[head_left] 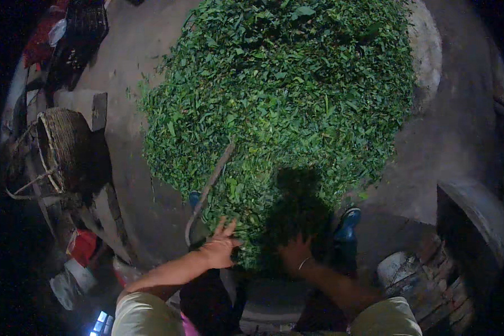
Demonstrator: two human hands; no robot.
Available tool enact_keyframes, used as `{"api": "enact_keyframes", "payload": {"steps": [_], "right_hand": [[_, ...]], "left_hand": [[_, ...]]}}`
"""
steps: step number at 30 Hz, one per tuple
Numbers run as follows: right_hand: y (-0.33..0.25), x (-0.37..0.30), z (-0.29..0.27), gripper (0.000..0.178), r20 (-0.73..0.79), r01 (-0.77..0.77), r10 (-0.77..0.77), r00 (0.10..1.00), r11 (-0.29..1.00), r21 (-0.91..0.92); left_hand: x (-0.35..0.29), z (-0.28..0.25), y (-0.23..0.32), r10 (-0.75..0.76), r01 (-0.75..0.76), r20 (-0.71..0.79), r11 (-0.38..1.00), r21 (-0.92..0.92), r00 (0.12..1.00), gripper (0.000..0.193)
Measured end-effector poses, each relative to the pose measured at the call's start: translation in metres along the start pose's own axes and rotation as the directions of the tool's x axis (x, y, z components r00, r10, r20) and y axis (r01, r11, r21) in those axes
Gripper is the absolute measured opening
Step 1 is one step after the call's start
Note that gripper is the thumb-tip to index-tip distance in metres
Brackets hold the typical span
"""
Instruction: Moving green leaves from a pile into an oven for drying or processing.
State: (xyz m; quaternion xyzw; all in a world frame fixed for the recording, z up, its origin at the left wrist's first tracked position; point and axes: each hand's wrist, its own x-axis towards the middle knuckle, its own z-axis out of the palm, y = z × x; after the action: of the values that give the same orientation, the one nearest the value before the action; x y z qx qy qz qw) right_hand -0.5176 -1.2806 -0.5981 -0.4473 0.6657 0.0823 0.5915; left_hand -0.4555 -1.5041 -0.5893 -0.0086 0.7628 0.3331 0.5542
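A broad heap of chopped green leaves [285, 106] covers the floor in front of me. At its near edge my left hand [223, 246] reaches to the leaves, fingers spread, with nothing seen in it. My right hand [297, 253] lies in shadow at the same edge, its fingers apart against the leaves and a thin band [304, 262] round the wrist. A curved wooden stick [210, 187] leans over the heap's near left side, just beyond my left hand; neither hand touches it.
My boot [348, 223] stands right of the heap's near edge. To the left lie a woven basket [67, 148] on its side and a red bag [82, 246]. Bricks [439, 274] are piled at the lower right, below a large curved pale object [479, 215].
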Motion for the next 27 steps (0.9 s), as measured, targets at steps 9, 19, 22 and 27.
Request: {"api": "enact_keyframes", "payload": {"steps": [9,19,22,27], "right_hand": [[0.306,0.017,-0.078,0.029,-0.658,0.117,0.664,0.356,0.667,0.736],[0.31,0.172,-0.145,0.04,-0.726,0.122,0.5,0.472,0.779,0.616],[0.304,0.149,-0.148,0.047,-0.892,0.25,-0.013,0.451,0.962,0.112],[0.338,0.077,-0.196,0.044,-0.714,0.322,0.585,0.386,0.639,0.698]], "left_hand": [[0.055,-0.118,-0.189,-0.721,-0.088,-0.648,0.649,-0.755,0.244,0.04],[0.177,-0.201,-0.143,-0.631,-0.361,-0.416,0.224,-0.906,0.654,0.061],[0.19,-0.22,-0.044,-0.369,-0.326,-0.658,0.648,-0.688,0.656,0.071],[0.194,-0.246,-0.038,-0.062,-0.338,-0.933,0.922,-0.189,0.354,0.071]]}}
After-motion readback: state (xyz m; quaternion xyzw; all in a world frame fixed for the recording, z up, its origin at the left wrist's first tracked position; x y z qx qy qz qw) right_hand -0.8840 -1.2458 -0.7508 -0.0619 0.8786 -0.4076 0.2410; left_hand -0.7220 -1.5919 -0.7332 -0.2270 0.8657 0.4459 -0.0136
